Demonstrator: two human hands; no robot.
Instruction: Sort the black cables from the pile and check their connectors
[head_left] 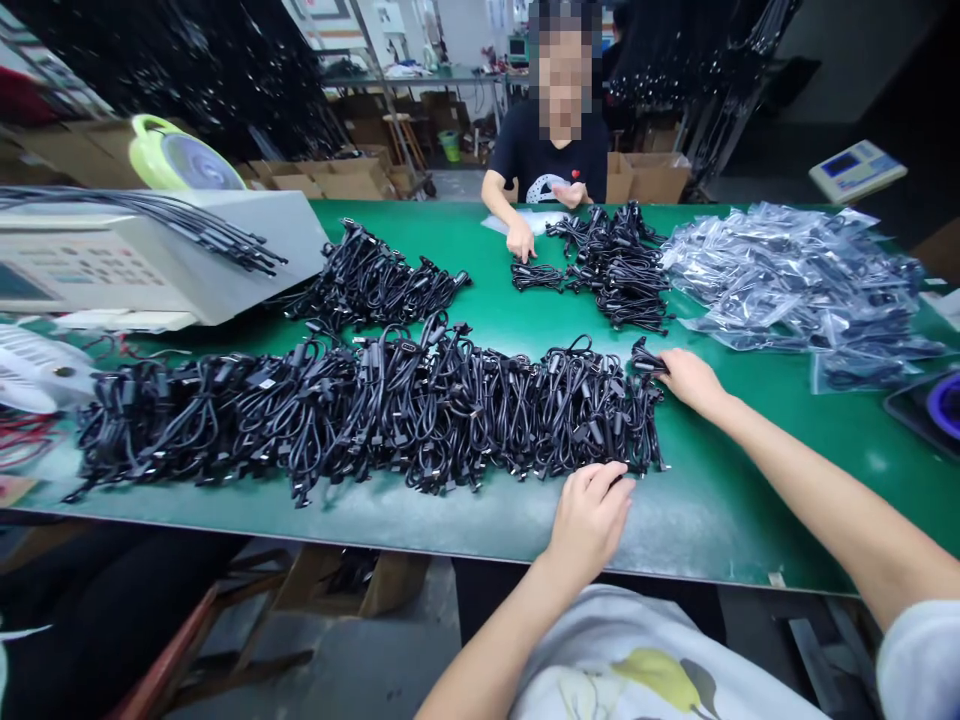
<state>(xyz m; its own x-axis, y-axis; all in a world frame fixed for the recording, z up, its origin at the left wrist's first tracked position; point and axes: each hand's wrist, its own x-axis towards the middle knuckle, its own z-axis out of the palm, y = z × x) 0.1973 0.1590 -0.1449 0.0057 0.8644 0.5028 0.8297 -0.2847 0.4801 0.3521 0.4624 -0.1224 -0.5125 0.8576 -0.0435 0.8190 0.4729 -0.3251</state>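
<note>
A long row of bundled black cables (405,410) lies across the near half of the green table (480,520). At the row's right end, my right hand (691,380) is closed around the end of a black cable bundle (646,358). My left hand (594,510) rests at the near edge of that same end, its fingers curled against the cables there. What the left fingertips hold, if anything, is hidden.
Opposite, a co-worker's hand (520,240) reaches to cable bundles near a larger pile (619,265). Bagged cables (795,285) are heaped at the right. Another cable heap (382,280) lies beside a beige instrument (225,250) at left, with a green fan (184,155) behind.
</note>
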